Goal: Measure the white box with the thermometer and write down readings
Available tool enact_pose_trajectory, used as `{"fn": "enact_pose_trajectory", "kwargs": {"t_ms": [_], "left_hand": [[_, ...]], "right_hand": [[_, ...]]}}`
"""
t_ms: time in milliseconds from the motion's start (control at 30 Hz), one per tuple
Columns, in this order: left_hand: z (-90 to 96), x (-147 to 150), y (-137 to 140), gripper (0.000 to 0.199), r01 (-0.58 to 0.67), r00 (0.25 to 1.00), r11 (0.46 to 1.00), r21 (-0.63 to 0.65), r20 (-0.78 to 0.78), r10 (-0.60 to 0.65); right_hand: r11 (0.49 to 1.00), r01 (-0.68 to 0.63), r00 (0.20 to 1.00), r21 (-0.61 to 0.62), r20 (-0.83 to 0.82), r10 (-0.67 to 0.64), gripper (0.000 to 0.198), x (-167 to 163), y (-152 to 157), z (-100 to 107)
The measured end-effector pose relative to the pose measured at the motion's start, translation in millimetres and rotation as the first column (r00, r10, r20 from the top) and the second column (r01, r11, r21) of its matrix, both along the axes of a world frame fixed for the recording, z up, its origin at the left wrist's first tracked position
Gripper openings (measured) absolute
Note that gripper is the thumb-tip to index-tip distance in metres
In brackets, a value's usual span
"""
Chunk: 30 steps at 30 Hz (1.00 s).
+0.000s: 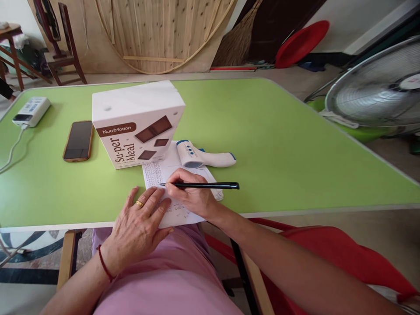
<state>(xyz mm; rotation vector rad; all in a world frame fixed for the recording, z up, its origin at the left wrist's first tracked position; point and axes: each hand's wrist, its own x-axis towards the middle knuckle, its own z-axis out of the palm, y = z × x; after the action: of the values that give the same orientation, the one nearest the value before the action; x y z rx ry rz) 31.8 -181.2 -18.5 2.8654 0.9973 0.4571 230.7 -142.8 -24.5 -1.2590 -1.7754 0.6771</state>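
In the head view my right hand [192, 192] is closed around a black pen [213, 185], whose tip meets a white sheet of paper [179, 212] covered partly in handwriting. My left hand [141, 218] lies flat with fingers spread, its fingertips on the paper's left edge; a ring and a red wrist cord show on it. Just beyond the hands stands a white box [141, 131] printed "NutriMotion Super Meal". A white and blue infrared thermometer [205, 156] rests on the far right part of the sheet.
A smartphone [78, 141] and a white power bank [32, 111] with a cable lie left on the green table [278, 148]. A large fan [377, 87] stands at the right, a red stool [328, 253] below the near edge. Behind are a round wooden tabletop [164, 30] and chairs.
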Motion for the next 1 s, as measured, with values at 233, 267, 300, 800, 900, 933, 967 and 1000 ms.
{"fn": "enact_pose_trajectory", "kwargs": {"t_ms": [233,267,300,800,900,933,967,1000], "left_hand": [[0.0,-0.4,-0.1,0.047,0.001,1.0,1.0,-0.001,-0.001,-0.001],[0.3,-0.4,-0.1,0.047,0.001,1.0,1.0,-0.002,-0.002,-0.001],[0.6,-0.4,-0.2,0.046,0.001,1.0,1.0,-0.001,-0.002,-0.001],[0.3,0.0,-0.2,0.044,0.003,1.0,0.999,0.036,0.022,-0.004],[0.3,0.2,-0.3,0.044,0.005,1.0,0.999,0.036,0.017,-0.006],[0.1,0.3,-0.3,0.045,0.004,1.0,0.999,0.034,0.016,-0.004],[-0.1,0.3,-0.2,0.045,0.002,1.0,1.0,0.031,0.015,-0.003],[-0.3,0.3,-0.1,0.045,0.002,1.0,1.0,0.028,0.016,-0.002]], "right_hand": [[0.999,0.0,1.0,0.039,-0.014,0.0,0.011,-0.4,0.4,0.5],[0.999,0.001,1.0,0.037,-0.015,0.0,0.011,-0.4,0.4,0.8],[1.0,-0.001,1.0,0.031,-0.016,0.001,0.011,-0.4,0.3,1.1],[0.998,0.048,0.997,0.032,-0.054,-0.047,0.011,-0.8,0.8,-1.0],[0.998,0.035,0.999,0.046,-0.037,-0.034,0.011,-1.6,0.1,-0.7],[0.998,0.035,0.999,0.05,-0.031,-0.033,0.011,-1.9,-0.1,-0.7],[0.998,0.035,0.999,0.053,-0.026,-0.034,0.011,-2.2,-0.3,-0.8],[0.998,0.037,0.999,0.058,-0.025,-0.036,0.011,-2.5,-0.5,-0.9]]}}
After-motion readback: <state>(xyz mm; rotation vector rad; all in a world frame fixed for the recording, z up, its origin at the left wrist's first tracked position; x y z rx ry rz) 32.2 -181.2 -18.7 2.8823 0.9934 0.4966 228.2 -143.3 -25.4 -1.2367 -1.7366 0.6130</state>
